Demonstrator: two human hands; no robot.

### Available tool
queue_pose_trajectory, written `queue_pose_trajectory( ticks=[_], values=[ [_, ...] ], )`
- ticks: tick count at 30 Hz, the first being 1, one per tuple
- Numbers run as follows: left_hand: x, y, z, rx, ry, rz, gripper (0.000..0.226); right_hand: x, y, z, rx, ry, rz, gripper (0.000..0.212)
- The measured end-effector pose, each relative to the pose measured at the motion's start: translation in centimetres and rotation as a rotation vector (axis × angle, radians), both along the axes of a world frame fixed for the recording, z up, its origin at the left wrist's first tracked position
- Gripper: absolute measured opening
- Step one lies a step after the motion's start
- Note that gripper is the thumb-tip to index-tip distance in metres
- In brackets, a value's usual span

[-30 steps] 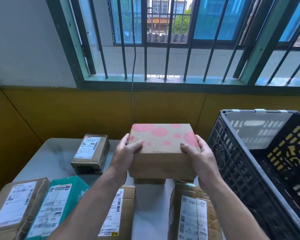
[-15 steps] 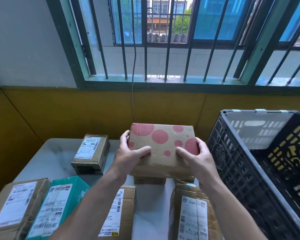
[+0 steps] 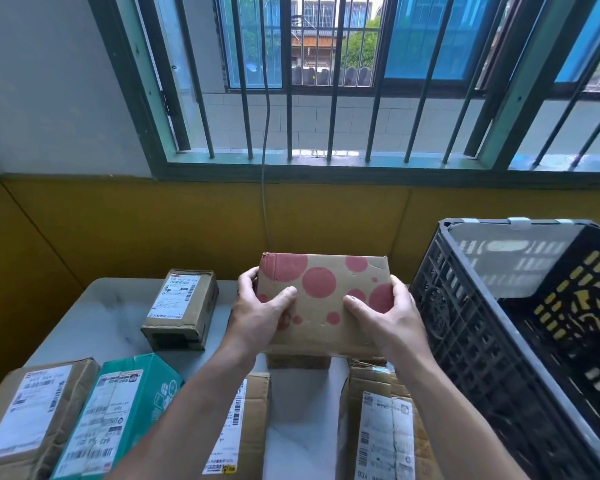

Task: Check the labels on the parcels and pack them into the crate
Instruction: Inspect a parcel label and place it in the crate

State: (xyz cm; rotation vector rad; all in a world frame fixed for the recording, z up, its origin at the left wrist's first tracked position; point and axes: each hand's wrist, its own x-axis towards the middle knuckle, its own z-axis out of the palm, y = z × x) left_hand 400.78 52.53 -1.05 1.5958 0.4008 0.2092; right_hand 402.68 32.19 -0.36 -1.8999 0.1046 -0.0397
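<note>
Above table (image 3: 94,323), spotted box (image 3: 326,303) held off surface, gripped at both ends: left hand (image 3: 257,318) and right hand (image 3: 388,323) curled round it. Crate (image 3: 465,341) just right.

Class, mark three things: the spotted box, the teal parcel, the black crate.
spotted box (image 3: 323,315), head view, middle of facing side
teal parcel (image 3: 160,393), head view, its teal side
black crate (image 3: 465,341), head view, its left wall
</note>
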Motion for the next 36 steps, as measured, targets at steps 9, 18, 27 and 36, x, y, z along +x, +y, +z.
queue_pose_trajectory(
  ticks=[9,18,27,36],
  values=[
    [-0.3,-0.6,0.0,0.148,-0.039,0.018,0.090,-0.2,0.3,0.2,-0.094,-0.023,-0.006,0.105],
    [-0.4,-0.4,0.2,0.166,-0.019,0.035,0.067,-0.1,0.2,0.1,-0.082,-0.033,-0.020,0.078],
    [-0.6,-0.9,0.6,0.187,-0.019,0.032,0.074,-0.1,0.3,0.2,-0.104,-0.064,-0.002,0.090],
    [-0.9,-1.5,1.5,0.135,-0.076,0.110,0.035,-0.2,0.3,0.5,-0.065,-0.066,-0.035,0.060]
  ],
)
